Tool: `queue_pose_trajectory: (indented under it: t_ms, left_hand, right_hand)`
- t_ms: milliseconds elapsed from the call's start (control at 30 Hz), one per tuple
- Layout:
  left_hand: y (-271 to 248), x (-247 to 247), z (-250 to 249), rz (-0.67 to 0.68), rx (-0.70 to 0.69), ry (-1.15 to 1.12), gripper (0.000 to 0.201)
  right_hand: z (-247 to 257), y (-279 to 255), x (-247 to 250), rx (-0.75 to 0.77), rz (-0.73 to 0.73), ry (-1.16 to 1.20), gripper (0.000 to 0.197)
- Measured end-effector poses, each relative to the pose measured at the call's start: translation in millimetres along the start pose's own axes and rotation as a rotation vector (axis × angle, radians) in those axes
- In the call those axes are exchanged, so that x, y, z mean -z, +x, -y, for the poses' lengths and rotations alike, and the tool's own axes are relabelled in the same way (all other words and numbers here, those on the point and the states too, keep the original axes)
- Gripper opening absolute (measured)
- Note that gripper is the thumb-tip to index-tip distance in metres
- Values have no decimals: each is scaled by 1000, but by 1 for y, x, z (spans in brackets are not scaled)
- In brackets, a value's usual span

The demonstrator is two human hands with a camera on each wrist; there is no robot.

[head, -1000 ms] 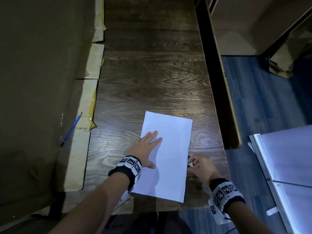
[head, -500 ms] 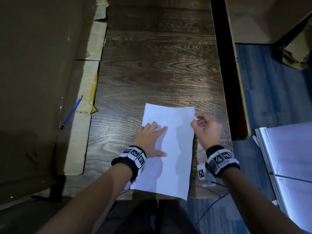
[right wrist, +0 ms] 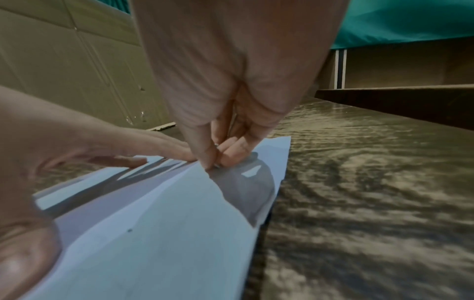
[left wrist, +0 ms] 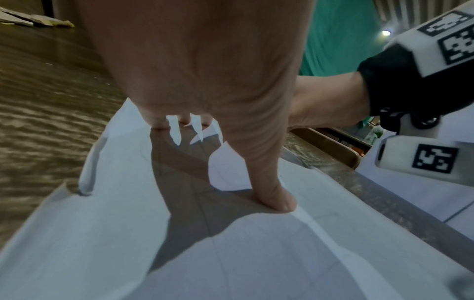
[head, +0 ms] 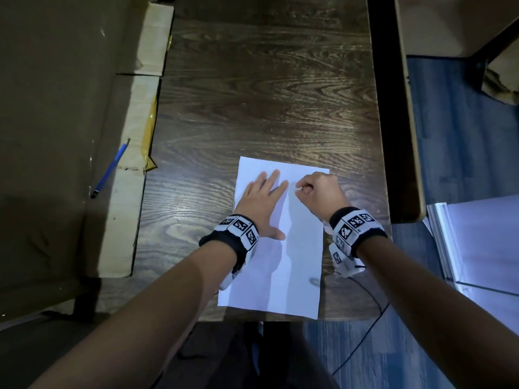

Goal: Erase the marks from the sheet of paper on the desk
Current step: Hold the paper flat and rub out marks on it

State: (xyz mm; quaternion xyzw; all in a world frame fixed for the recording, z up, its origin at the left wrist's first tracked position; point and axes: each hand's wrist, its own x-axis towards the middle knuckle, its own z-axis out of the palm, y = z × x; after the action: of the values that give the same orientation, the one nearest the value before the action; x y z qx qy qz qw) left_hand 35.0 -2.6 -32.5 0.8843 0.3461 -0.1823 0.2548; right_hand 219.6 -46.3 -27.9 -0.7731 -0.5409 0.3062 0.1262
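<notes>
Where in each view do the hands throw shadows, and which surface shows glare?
Head view: hand shadows fall toward the viewer on the paper; glare streaks the desk. Left wrist view: left hand shades the sheet. Right wrist view: shadow under right hand.

Inside the pinching fingertips [right wrist: 214, 160] of the right hand [head: 318, 196], something small is held; it is too hidden to identify.

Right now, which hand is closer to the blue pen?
Left. The left hand lies flat on the paper's left side, toward the pen. The right hand is on the paper's far side.
</notes>
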Motion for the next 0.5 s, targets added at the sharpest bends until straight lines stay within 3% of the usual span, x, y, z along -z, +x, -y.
queue_pose_trajectory:
  t_ms: [100,233,400,500]
  left_hand:
    - [2,2,0,19,12,-6,130]
    - [5,5,-4,37,29,-16,131]
    - [5,6,-7,59,49,-15,131]
    - [5,4,-5,51,50,-29,132]
  right_hand:
    - [-3,-13,-4,64,0,-31,12]
    - [0,-35,-7,184,117,-96,12]
    - [-4,16,13,-10,-4,5,11]
    - [-5,0,8,-4,-11,10,11]
